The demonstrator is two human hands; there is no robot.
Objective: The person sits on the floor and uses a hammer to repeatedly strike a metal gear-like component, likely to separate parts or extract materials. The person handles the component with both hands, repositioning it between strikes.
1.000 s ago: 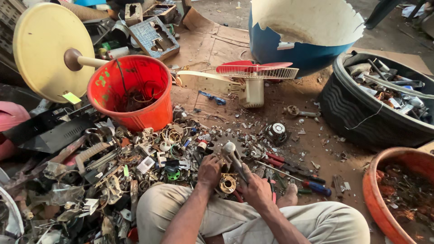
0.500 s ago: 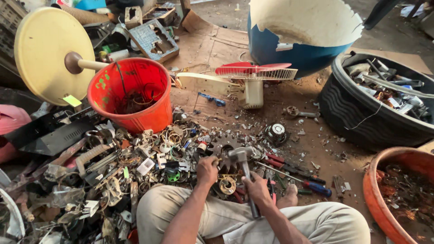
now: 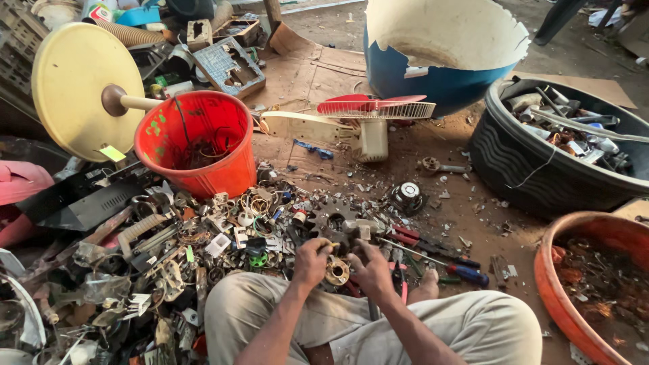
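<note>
Copper coil [image 3: 337, 271] now pinched between both hands [image 3: 341, 260] (hammer, raised before, has dropped low).

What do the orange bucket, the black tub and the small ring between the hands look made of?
Orange bucket: likely plastic, with a smooth, even colour and scuffed wall. Black tub: probably rubber or plastic, matte and ribbed. Small ring between left hand and right hand: seemingly metal, with a brassy glint.

Scrap heap [image 3: 135, 257] left, bucket [image 3: 196, 145] behind it, tyre tub [image 3: 520, 176] right, pliers [image 3: 433, 253] between.
</note>
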